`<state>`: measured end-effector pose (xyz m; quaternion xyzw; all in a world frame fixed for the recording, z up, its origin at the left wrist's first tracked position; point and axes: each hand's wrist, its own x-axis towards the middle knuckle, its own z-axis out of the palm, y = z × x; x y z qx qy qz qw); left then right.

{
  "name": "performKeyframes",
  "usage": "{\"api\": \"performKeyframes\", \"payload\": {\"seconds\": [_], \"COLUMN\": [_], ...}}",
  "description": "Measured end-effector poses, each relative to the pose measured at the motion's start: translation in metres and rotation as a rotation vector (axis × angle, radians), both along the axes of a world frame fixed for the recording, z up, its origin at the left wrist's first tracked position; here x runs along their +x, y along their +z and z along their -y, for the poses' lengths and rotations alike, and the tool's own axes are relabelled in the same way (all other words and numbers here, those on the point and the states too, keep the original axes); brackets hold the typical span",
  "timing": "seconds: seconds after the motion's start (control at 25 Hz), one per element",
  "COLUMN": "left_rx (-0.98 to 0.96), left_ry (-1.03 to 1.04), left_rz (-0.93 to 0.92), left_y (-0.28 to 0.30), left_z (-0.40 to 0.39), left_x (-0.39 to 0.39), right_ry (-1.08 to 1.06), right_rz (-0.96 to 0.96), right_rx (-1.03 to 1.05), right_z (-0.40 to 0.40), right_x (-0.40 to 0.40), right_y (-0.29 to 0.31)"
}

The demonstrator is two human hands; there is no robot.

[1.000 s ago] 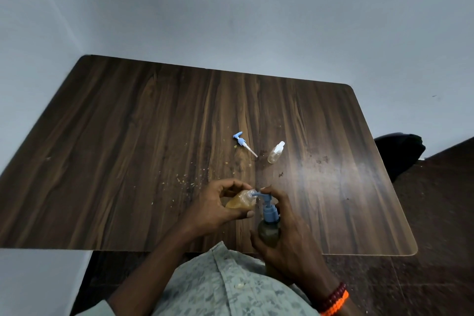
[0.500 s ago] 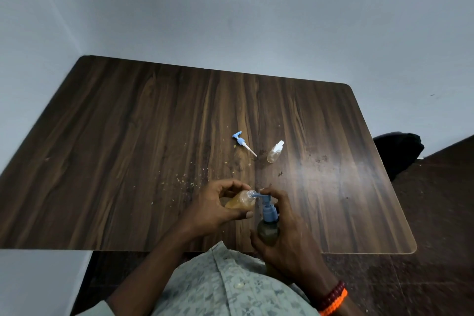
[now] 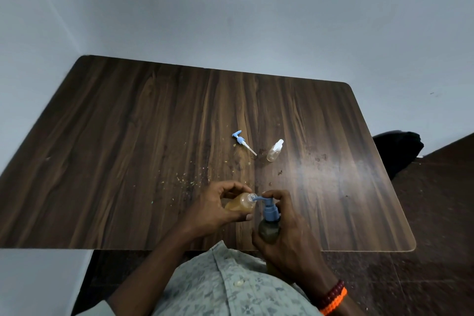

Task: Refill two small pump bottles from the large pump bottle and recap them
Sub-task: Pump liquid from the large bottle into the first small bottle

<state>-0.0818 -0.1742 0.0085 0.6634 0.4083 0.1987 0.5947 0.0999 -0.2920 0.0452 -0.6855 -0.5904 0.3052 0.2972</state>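
Note:
My left hand [image 3: 213, 209] holds a small uncapped bottle [image 3: 239, 205] tilted on its side, partly full of amber liquid. My right hand [image 3: 287, 238] grips the large bottle [image 3: 268, 230] with olive liquid, one finger resting on its blue pump head [image 3: 269, 206]. The blue spout points into the small bottle's mouth. Farther out on the wooden table [image 3: 128, 149] lies a loose blue pump cap [image 3: 242, 141] with its tube. Right of the cap lies a second small clear bottle [image 3: 274, 151] with a white cap on.
Small crumbs and dried stains dot the table around its middle. The table's near edge runs just under my hands. A dark object [image 3: 397, 149] sits on the floor past the right edge. Walls stand close behind and left.

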Motion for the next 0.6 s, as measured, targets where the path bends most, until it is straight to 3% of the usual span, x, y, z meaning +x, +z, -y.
{"api": "performKeyframes", "payload": {"seconds": [0.6], "left_rx": [-0.004], "left_ry": [0.016], "left_rz": [0.035], "left_y": [0.0030], "left_z": [0.0014], "left_x": [0.0002], "right_ry": [0.013], "right_rz": [0.061], "right_rx": [-0.023], "right_z": [0.0021], "right_x": [-0.0010], "right_y": [0.0038]}}
